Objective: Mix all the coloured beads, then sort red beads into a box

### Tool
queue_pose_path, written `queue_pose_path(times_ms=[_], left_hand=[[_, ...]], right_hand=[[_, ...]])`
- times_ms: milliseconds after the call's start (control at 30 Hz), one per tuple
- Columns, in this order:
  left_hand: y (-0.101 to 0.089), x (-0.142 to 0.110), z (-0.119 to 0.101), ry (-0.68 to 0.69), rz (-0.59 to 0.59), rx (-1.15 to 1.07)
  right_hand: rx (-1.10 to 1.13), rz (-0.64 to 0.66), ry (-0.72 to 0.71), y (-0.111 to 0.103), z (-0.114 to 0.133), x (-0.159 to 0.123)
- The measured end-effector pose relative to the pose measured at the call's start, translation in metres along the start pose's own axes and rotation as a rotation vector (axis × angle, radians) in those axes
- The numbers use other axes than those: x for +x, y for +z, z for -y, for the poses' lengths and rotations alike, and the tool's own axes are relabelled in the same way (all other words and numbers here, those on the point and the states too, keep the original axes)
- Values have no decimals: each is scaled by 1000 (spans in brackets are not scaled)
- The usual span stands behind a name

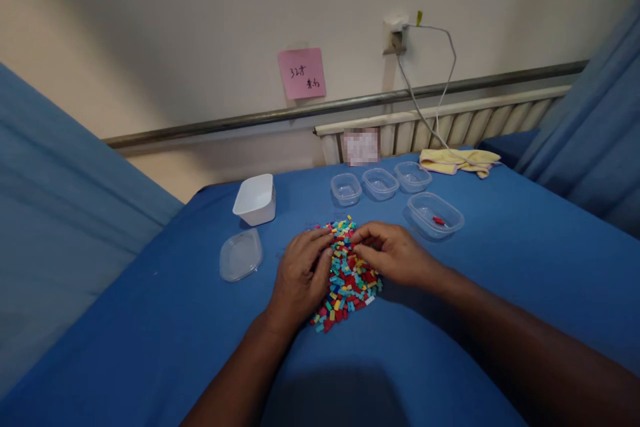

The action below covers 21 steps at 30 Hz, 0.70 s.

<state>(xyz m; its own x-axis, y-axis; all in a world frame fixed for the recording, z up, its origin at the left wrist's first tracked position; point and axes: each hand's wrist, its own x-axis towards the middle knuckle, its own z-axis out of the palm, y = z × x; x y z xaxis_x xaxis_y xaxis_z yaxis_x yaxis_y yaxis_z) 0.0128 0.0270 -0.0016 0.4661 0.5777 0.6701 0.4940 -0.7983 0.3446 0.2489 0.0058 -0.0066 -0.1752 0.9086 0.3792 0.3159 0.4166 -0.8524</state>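
Observation:
A heap of small toy bricks [345, 280] in red, blue, yellow, green and white lies on the blue cloth between my hands. My left hand [303, 273] rests palm down along the heap's left side, fingers stretched out and thumb apart. From the right, my right hand [390, 252] reaches into the heap. Its thumb and fingertips come close together among the bricks; what is between them is too small to make out. Beyond this hand stands a clear plastic container [436, 215] with a few red bricks [439, 221] inside.
Three smaller clear tubs, including the left one [346, 189], stand in a row behind the heap. To the left are a white tub [256, 200] and a clear lid [241, 255]. A yellow cloth [453, 161] lies under a hanging cable [417, 107] near the radiator [475, 117].

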Motion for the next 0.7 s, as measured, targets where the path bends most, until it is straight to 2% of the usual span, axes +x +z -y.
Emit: queue_pose_path(times_ms=[100, 267, 367, 433, 500, 600, 700], left_hand=[[-2, 1, -6, 37, 58, -12], [-3, 2, -11, 155, 183, 8], [-2, 0, -12, 214, 354, 90], [0, 0, -13, 208, 481, 186], [3, -1, -17, 206, 554, 255], [5, 0, -25, 251, 586, 260], [6, 1, -33, 289, 605, 243]], right_hand=[[-121, -102, -2, -26, 1, -1], [-469, -350, -38, -92, -15, -5], [-689, -381, 30, -121, -32, -11], [-837, -340, 93, -131, -40, -14], [-963, -285, 140, -134, -44, -15], [-1058, -232, 189, -136, -45, -15], [-1058, -225, 211, -139, -46, -14]])
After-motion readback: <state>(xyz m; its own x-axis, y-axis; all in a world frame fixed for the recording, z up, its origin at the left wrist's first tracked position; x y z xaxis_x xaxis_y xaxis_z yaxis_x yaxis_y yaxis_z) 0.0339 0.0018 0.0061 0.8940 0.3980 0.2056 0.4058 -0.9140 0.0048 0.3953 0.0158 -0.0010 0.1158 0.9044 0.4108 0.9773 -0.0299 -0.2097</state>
